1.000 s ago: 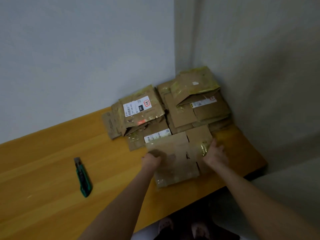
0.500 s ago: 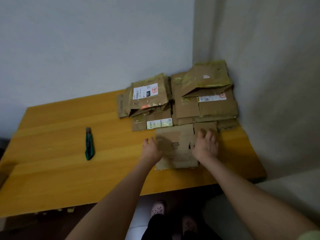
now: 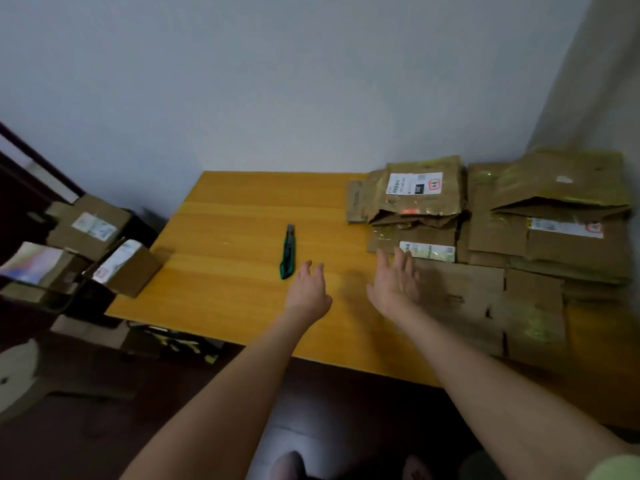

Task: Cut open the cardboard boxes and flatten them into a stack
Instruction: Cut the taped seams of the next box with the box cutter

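Boxes [image 3: 491,233] lie flattened, their white labels [image 3: 414,183] unreadable; left hand [image 3: 308,292] and right hand [image 3: 396,289] apart, fingers loose, empty, near the knife [image 3: 288,251].

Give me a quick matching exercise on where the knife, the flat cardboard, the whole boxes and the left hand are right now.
Things:
1 knife
2 flat cardboard
3 whole boxes
4 left hand

Places or states:
A off the left end of the table, not on it
B open above the tabletop, holding nothing
C piled at the table's right end
D lying on bare tabletop

Pairs: 1-D, 2-C, 3-A, 4-B.
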{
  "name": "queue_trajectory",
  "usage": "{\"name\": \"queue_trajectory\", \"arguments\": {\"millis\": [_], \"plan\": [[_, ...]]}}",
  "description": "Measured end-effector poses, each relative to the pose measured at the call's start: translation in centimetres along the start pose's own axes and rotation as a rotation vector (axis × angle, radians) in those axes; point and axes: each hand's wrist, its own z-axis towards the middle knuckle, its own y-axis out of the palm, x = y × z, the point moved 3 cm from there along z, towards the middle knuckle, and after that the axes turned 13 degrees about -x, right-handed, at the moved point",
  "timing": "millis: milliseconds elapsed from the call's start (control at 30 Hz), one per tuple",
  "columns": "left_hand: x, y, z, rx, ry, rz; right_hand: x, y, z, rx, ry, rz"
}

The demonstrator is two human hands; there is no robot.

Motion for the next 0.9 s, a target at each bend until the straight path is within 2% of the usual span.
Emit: {"name": "queue_trajectory", "arguments": {"millis": [233,467,667,900], "plan": [[-13.8,-2.9,-0.7,0.01,-0.027,-0.016,-14.2,4.8,0.0,-0.069,-0.049,-0.04],[-28.2,-6.2,-0.3,0.025,-0.008,-0.081,-28.6,10.5,-0.7,-0.058,-0.106,-0.042],[-37.0,-9.1,1.9,0.106,-0.041,-0.137,-37.2,13.0,1.0,-0.098,-0.161,-0.053],[-45.5,-13.2,7.7,0.203,-0.173,-0.065,-45.5,15.5,7.2,-0.179,-0.22,-0.017]]}}
